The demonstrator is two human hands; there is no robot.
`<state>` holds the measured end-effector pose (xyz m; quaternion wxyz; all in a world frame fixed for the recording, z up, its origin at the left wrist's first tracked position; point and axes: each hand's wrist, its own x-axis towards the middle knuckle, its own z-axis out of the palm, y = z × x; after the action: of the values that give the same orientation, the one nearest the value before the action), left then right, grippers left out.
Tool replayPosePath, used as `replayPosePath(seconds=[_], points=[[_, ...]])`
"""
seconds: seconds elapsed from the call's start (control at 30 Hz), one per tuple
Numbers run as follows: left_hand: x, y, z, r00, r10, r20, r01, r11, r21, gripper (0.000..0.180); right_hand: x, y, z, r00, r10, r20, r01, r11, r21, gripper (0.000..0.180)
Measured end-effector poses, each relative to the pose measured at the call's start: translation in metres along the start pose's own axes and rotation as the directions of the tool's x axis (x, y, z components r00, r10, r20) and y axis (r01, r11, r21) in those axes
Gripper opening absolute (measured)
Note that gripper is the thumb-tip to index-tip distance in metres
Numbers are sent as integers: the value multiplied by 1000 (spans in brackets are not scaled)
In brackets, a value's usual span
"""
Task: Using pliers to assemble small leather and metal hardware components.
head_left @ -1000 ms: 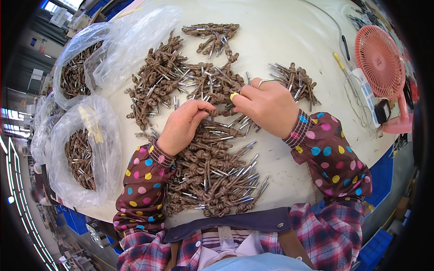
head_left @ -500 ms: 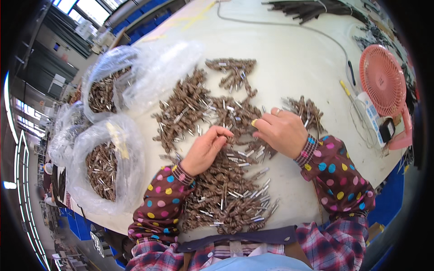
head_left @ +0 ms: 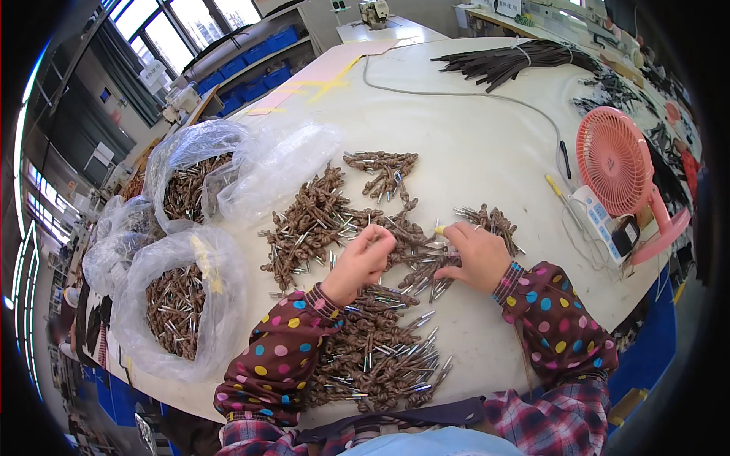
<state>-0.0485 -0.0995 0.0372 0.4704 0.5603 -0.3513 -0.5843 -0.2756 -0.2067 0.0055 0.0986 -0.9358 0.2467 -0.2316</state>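
A big spread of brown knotted cord pieces with metal tips (head_left: 319, 220) covers the middle of the pale table (head_left: 471, 137). My left hand (head_left: 361, 262) is curled with its fingers pinching a few of these pieces at the pile's centre. Just to its right, my right hand (head_left: 475, 254) rests on the cords, fingers closed on some pieces, a yellow cover on one fingertip. A denser heap of the same pieces (head_left: 376, 357) lies near the front edge between my dotted sleeves. A small bunch (head_left: 494, 222) sits just beyond my right hand.
Clear plastic bags (head_left: 179, 304) holding more cord pieces stand at the left, with another bag (head_left: 190, 182) behind. A pink desk fan (head_left: 620, 171) stands at the right with a cable running back. Dark cord bundles (head_left: 517, 61) lie far back.
The view has tilted up, showing more of the far table and room. Both hands have stayed together on the cord pile, working the pieces between them.
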Motion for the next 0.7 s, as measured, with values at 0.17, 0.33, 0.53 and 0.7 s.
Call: replayPosePath(seconds=[0.17, 0.33, 0.53, 0.7], points=[[21, -28, 6, 873, 433, 222, -334, 201, 921, 21, 6, 16, 8, 974, 142, 176, -150, 988, 35, 55], [2, -16, -12, 838, 464, 287, -423, 220, 879, 12, 14, 28, -5, 978, 121, 167, -132, 990, 53, 41], [-25, -31, -16, 800, 497, 336, -494, 229, 839, 11, 12, 9, -19, 963, 68, 262, -120, 975, 188, 46], [-27, -34, -16, 766, 570, 298, -544, 327, 773, 16, 11, -15, -11, 1000, -13, -8, 14, 985, 169, 40]])
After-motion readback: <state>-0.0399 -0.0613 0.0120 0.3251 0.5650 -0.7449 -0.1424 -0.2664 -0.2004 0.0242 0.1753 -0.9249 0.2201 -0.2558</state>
